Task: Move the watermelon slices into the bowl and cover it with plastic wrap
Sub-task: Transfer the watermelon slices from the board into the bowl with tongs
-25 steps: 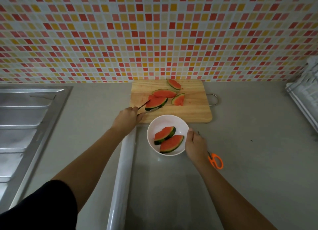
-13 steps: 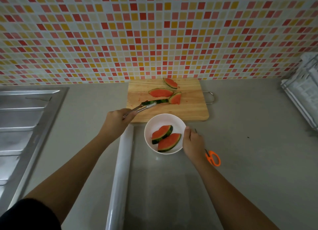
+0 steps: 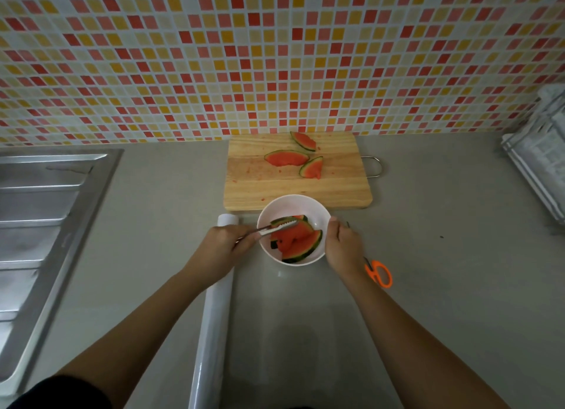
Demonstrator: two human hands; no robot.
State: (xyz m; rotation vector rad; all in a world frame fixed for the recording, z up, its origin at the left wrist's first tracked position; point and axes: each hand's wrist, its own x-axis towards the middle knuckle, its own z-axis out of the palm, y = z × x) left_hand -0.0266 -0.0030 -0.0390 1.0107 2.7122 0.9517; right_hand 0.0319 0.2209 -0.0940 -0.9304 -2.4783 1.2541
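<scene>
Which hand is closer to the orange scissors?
The right hand. It rests on the bowl's right rim, just left of the orange scissors. The left hand holds tongs on the bowl's far side.

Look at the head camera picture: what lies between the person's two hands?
The white bowl lies between the left hand and right hand, holding watermelon slices; tongs reach in from the left hand.

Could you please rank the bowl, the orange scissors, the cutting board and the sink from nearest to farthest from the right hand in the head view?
From the right hand:
1. Bowl, touching on its left.
2. Orange scissors, just right, partly under the wrist.
3. Cutting board, beyond the bowl.
4. Sink, far left.
</scene>
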